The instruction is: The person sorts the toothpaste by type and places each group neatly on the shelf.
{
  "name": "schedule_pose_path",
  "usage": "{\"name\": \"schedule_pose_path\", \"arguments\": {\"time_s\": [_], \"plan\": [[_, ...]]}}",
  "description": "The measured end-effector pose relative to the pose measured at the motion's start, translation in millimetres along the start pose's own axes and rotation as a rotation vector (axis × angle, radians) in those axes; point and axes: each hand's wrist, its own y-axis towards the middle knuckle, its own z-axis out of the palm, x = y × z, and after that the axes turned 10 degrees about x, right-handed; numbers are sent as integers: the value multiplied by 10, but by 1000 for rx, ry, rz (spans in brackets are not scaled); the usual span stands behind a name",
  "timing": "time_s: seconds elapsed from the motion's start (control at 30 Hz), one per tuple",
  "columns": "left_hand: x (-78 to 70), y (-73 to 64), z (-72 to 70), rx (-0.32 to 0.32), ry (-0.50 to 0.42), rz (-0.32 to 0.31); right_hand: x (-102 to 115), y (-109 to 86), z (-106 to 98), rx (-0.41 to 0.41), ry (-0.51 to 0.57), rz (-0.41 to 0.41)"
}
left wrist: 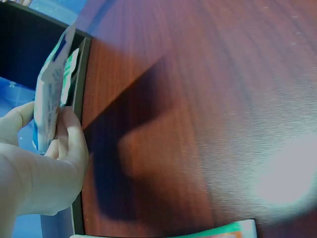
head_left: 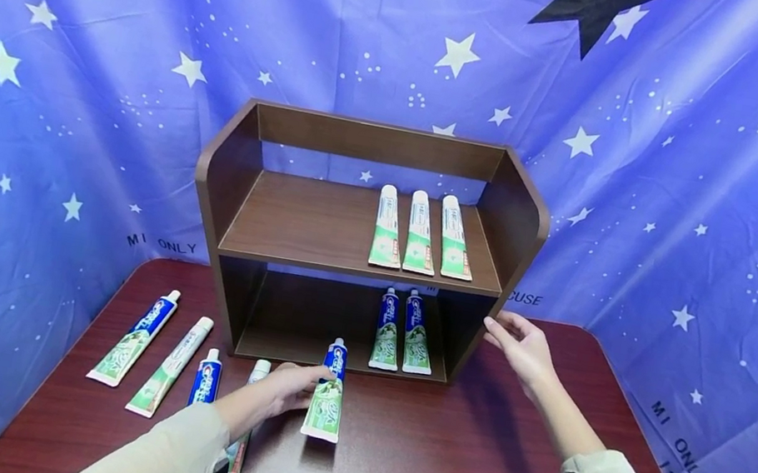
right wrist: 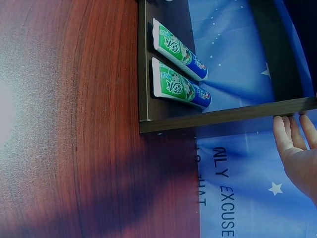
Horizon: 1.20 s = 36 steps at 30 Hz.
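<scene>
My left hand [head_left: 293, 387] pinches a blue-and-green toothpaste tube [head_left: 323, 408] by its side, cap pointing toward the shelf. The tube is raised over the table, its shadow below, in front of the lower shelf opening. In the left wrist view the thumb and fingers lie on either side of the tube [left wrist: 49, 94]. With straight fingertips my right hand [head_left: 520, 350] touches the outer right side of the brown two-tier shelf [head_left: 306, 219]. On its lower tier, at the right, two blue-and-green toothpaste tubes [head_left: 388, 331] lie side by side; the right wrist view shows them too.
Three white-and-green toothpaste tubes [head_left: 418, 231] lie on the upper tier's right half. Left on the dark red table [head_left: 430, 465] lie a blue-and-green tube [head_left: 136, 337], a white-and-green tube [head_left: 171, 365] and two more, partly hidden by the left arm. A starry blue curtain [head_left: 354, 29] hangs behind.
</scene>
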Motion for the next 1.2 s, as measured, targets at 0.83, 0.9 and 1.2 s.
{"name": "schedule_pose_path", "arguments": {"time_s": [0.83, 0.9, 1.2], "plan": [[-381, 784, 69, -215, 127, 52, -26, -16, 9, 15, -24, 29], [-321, 1002, -19, -196, 115, 105, -18, -13, 12, 18, -31, 30], [-600, 1091, 86, -354, 280, 90, 8, 4, 1, 9, -28, 24]]}}
